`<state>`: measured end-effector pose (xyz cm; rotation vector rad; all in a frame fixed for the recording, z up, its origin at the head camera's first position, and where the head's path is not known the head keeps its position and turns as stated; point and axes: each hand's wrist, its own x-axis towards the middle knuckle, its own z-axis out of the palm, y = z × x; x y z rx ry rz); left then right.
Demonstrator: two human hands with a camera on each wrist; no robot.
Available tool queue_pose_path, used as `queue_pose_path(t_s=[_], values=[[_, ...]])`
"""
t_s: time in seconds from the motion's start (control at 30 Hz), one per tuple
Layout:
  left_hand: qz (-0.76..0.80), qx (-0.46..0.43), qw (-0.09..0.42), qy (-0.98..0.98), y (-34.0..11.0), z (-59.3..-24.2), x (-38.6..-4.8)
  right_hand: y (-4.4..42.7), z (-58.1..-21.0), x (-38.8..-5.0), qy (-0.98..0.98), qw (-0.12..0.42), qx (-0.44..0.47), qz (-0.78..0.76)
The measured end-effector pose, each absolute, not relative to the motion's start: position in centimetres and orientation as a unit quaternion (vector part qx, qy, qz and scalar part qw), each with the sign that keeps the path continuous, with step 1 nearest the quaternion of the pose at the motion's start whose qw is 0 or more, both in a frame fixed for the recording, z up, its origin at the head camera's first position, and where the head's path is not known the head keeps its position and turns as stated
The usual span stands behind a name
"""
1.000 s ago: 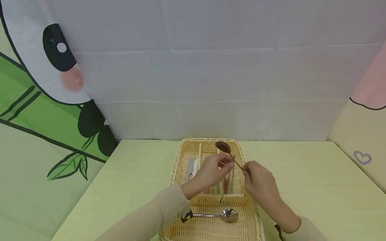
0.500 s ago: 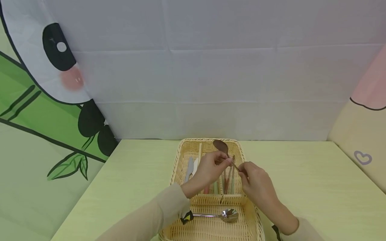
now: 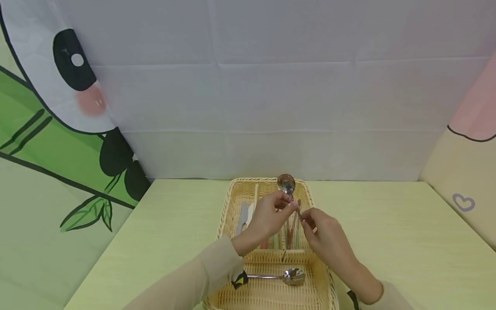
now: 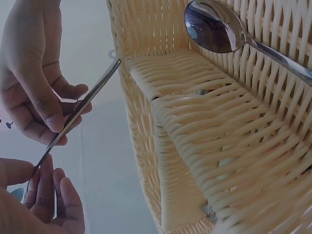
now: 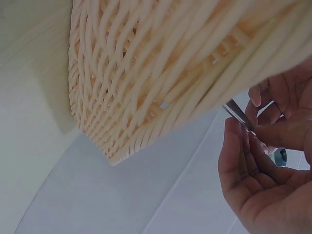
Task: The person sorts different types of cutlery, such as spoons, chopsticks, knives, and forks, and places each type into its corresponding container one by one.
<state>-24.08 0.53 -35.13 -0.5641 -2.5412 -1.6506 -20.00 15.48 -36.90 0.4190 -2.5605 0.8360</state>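
Note:
Above the back of a wicker cutlery basket (image 3: 336, 297), a metal spoon (image 3: 286, 183) is held with its round bowl raised. My left hand (image 3: 269, 219) pinches it below the bowl with thumb and fingers. Farther down the handle, my right hand (image 3: 329, 234) holds it between thumb and fingertips. The left wrist view shows the thin spoon handle (image 4: 92, 92) slanting through both hands, its end sticking out past the right hand (image 4: 36, 83). Only a short piece of the spoon handle (image 5: 237, 114) appears in the right wrist view beside the fingers.
A second shiny spoon (image 3: 293, 276) lies crosswise in the basket's front compartment. Knives (image 3: 242, 217) lie in the left rear compartment. Coloured handles (image 3: 277, 242) show in the compartments beside them, partly hidden by my left hand. Pale table surface (image 3: 387, 232) surrounds the basket.
The spoon's bowl has turned from its dark side to a shiny one and stands more upright. My right hand has shifted left, closer to my left hand.

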Motion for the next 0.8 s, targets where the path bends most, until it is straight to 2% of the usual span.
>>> queue_pose_path(t_s=[0.3, 0.67, 0.8], values=[[-0.525, -0.214, 0.052, -0.822, -0.5, -34.2, -23.4, 16.3, -37.6, -19.8, -0.923, 0.239, 0.152, 0.259], [-0.497, -0.257, 0.044, -0.828, -1.8, -33.8, -22.2, 17.7, -39.8, -20.0, -0.933, 0.229, 0.163, 0.225], [-0.434, -0.289, 0.038, -0.852, -2.2, -33.8, -21.4, 18.0, -40.4, -19.9, -0.943, 0.196, 0.158, 0.217]])
